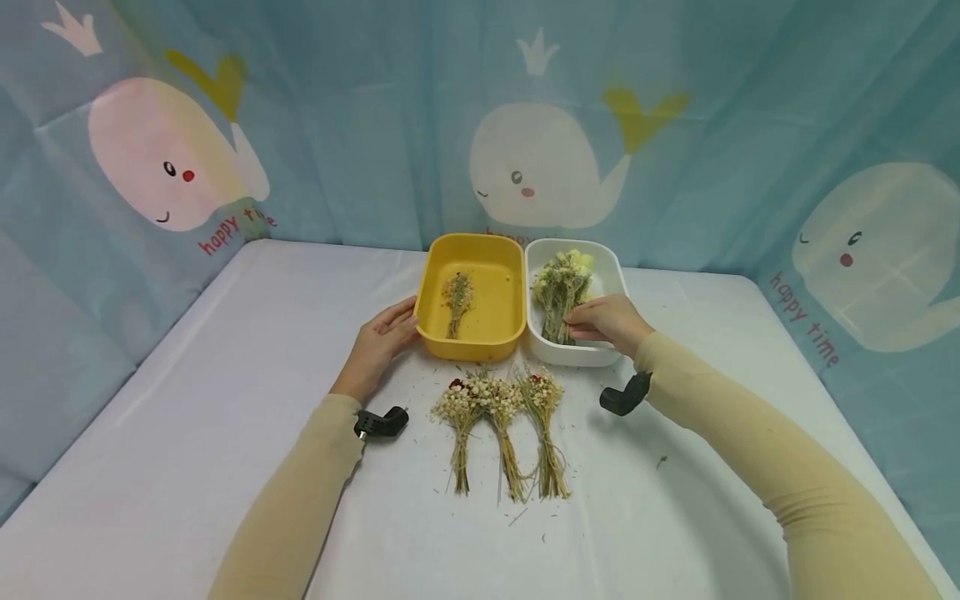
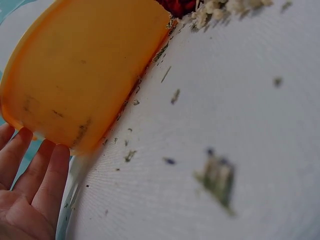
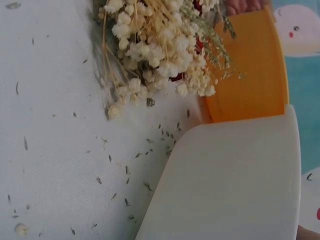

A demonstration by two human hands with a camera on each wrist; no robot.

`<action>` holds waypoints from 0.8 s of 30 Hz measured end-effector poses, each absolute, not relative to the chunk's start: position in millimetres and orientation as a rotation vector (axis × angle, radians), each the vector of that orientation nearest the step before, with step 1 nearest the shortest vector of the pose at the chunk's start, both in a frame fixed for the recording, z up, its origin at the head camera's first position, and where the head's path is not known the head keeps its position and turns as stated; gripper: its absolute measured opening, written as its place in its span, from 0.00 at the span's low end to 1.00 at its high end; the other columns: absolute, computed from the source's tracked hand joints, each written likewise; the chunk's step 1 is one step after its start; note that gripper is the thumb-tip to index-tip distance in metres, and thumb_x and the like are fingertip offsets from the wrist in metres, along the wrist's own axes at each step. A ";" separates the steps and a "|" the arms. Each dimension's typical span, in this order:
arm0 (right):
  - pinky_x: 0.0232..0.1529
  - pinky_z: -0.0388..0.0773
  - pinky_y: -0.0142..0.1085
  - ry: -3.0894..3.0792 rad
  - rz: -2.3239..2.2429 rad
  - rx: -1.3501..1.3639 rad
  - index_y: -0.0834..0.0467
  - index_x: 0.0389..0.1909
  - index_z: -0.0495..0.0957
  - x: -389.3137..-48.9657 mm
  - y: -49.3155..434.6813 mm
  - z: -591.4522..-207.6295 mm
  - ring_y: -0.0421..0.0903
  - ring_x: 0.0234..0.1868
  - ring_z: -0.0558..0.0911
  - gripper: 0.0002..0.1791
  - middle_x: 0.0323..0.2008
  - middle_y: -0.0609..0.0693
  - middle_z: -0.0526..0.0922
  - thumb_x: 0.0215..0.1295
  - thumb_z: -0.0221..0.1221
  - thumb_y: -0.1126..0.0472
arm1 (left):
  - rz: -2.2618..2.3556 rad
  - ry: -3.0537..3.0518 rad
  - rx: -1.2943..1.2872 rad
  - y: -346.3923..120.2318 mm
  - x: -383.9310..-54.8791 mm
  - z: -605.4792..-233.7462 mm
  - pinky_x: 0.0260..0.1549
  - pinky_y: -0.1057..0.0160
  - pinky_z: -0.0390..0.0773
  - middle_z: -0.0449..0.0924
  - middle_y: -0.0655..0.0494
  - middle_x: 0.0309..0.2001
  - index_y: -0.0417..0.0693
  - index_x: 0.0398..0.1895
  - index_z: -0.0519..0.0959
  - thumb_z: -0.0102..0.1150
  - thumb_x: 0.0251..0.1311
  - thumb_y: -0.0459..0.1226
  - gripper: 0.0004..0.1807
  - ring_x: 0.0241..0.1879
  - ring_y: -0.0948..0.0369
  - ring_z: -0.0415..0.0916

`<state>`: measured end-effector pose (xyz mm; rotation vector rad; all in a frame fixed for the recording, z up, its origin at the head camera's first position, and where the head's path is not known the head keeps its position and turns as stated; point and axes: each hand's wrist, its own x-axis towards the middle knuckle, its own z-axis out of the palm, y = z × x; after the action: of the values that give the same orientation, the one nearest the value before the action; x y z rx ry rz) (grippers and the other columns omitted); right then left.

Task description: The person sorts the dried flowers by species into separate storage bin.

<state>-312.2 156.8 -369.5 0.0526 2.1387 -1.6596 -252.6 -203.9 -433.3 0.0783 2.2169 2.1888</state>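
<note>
My left hand lies along the left side of the yellow tub. In the left wrist view its fingertips touch the outer wall with the fingers extended. A small dried flower bunch lies inside that tub. Over the white tub, my right hand pinches the stems of a greenish dried flower bunch, whose pale yellow heads point away from me. The right wrist view shows mainly the white tub's outer wall, with the right hand almost wholly out of frame.
Three tied bunches of dried white flowers lie on the white-covered table in front of the tubs. Loose plant bits are scattered around them. A blue whale-print curtain rises behind the table and at both sides.
</note>
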 end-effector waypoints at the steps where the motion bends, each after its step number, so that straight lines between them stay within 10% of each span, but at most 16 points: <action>1: 0.41 0.89 0.30 2.146 -1.650 0.057 0.77 0.60 0.71 -312.9 156.8 -370.2 0.36 0.27 0.87 0.21 0.29 0.47 0.87 0.72 0.56 0.67 | 2.192 2.212 0.076 -203.6 -252.8 -433.3 0.59 0.72 0.79 0.64 0.51 0.74 0.50 0.76 0.61 0.56 0.71 0.46 0.33 0.72 0.54 0.66; 24: 0.49 0.86 0.28 2.176 -1.863 -0.020 0.74 0.64 0.70 -271.8 170.4 -336.5 0.36 0.41 0.89 0.24 0.32 0.40 0.89 0.73 0.56 0.64 | 2.214 2.171 0.088 -205.2 -254.3 -434.9 0.60 0.69 0.79 0.63 0.50 0.75 0.49 0.76 0.61 0.57 0.70 0.46 0.35 0.72 0.53 0.66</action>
<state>-271.8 170.4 -336.5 -0.0197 2.1762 -1.8632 -254.3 -205.2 -434.9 0.0876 2.1709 2.2141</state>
